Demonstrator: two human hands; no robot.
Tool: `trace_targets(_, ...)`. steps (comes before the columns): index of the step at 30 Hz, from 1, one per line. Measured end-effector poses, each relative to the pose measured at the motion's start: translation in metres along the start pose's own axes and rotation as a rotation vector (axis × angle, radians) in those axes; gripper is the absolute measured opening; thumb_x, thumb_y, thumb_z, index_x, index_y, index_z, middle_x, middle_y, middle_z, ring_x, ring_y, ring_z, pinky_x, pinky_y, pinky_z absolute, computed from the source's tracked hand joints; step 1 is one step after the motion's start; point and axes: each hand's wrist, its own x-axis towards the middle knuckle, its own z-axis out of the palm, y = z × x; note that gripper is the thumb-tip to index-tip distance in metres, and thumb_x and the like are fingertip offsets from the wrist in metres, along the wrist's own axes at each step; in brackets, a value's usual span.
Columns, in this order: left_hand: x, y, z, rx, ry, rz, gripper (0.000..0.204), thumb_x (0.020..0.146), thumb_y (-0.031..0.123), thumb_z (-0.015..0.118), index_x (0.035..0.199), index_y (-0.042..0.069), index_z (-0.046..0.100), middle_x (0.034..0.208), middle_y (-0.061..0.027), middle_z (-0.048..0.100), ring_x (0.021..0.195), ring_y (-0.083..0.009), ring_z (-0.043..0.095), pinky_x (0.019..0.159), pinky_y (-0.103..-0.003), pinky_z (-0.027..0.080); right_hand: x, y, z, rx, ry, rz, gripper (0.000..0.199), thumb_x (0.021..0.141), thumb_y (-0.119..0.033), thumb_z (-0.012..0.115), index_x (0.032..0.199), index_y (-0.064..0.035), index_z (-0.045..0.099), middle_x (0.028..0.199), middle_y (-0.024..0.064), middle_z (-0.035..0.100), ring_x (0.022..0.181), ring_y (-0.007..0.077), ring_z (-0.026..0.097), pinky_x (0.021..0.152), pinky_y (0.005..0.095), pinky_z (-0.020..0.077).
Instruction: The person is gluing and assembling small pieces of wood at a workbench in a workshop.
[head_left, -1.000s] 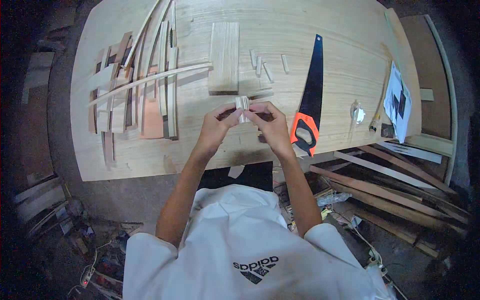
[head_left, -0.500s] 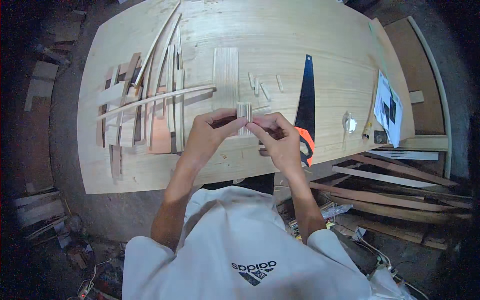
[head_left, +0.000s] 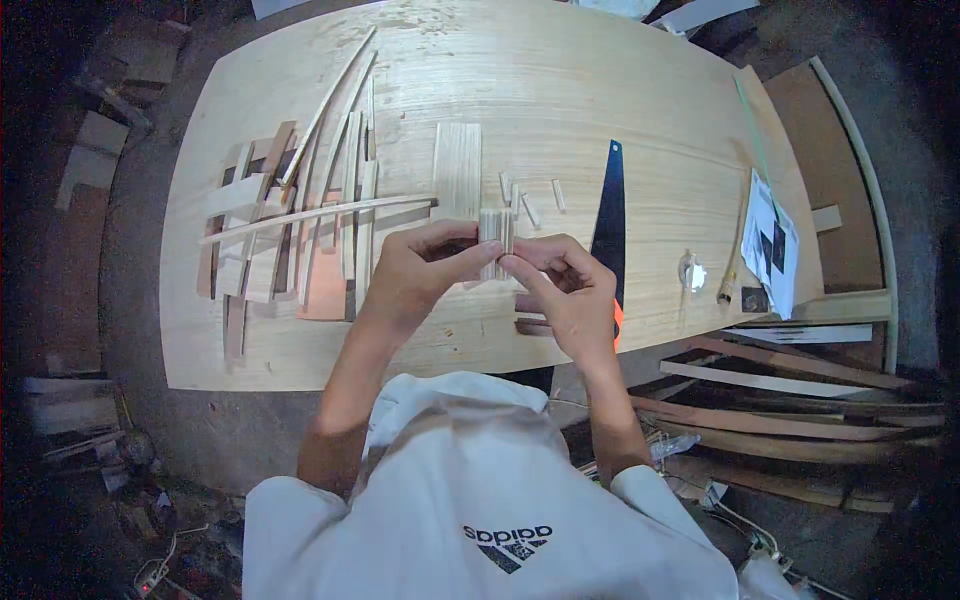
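1. In the head view, a small bundle of pale wood strips sits between the two hands near the middle of the table; whether it touches the tabletop I cannot tell.
2. The left hand grasps the bundle from its left side, thumb laid across the near face, the other fingers bent and partly hidden.
3. The right hand grasps the same bundle from its right side, its thumb tip just beside the left one, around the bundle's middle; the upper part shows beyond both thumbs.
4. The bundle is made of narrow, straight strips set side by side, giving a ribbed face.
5. Just beyond it lies a flat rectangular wood panel with fine lengthwise lines, and near that, several loose short sticks, slim and pale.
6. Right of these lies a handsaw, its dark blade long and tapering, its orange handle mostly hidden by the right hand and wrist.
7. On the left, thin wooden slats overlap in a heap, light and brown, one long strip slanting across them.
8. The table is smooth, pale, grained wood; white sheets lie at its right side.
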Motion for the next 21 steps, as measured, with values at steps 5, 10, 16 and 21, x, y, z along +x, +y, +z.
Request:
trace_targets(5,0.004,-0.002,0.002,-0.055,0.001,0.023,0.035,0.083,0.02,0.077,0.107,-0.004,0.07,0.093,-0.0089,0.07,0.084,-0.0119,0.063,0.075,-0.025,0.051,0.005,-0.006,-0.002,0.0,-0.009,0.051,0.02,0.084,-0.008,0.075,0.101,-0.0012,0.068,0.095,0.005,0.069,0.084,0.0082,0.064,0.063,0.0251,0.0595)
trace_targets(10,0.004,-0.009,0.0,-0.148,0.029,-0.014,0.035,0.082,0.02,0.077,0.107,-0.005,0.07,0.094,-0.0096,0.07,0.084,-0.0116,0.063,0.074,-0.025,0.051,0.008,-0.005,0.0,-0.027,-0.043,0.047,0.02,0.084,-0.008,0.075,0.102,-0.0008,0.068,0.095,0.0055,0.07,0.086,0.0086,0.065,0.065,0.0254,0.0588)
trace_targets(16,0.009,-0.027,-0.001,0.019,0.079,-0.04,0.036,0.083,0.021,0.077,0.107,-0.005,0.069,0.092,-0.0078,0.07,0.083,-0.0099,0.062,0.072,-0.024,0.05,0.011,0.023,-0.001,-0.035,-0.05,0.004,0.02,0.085,-0.007,0.074,0.102,-0.0007,0.067,0.094,0.0047,0.07,0.086,0.0092,0.064,0.076,0.0239,0.053)
trace_targets(21,0.024,-0.102,0.004,0.063,0.053,-0.161,0.034,0.086,0.021,0.073,0.108,-0.004,0.069,0.093,-0.0065,0.07,0.085,-0.0118,0.063,0.076,-0.024,0.051,0.009,0.097,-0.014,-0.174,-0.053,0.228,0.021,0.082,-0.009,0.077,0.095,0.0032,0.066,0.092,0.0072,0.07,0.086,0.0119,0.066,0.078,0.0261,0.0528)
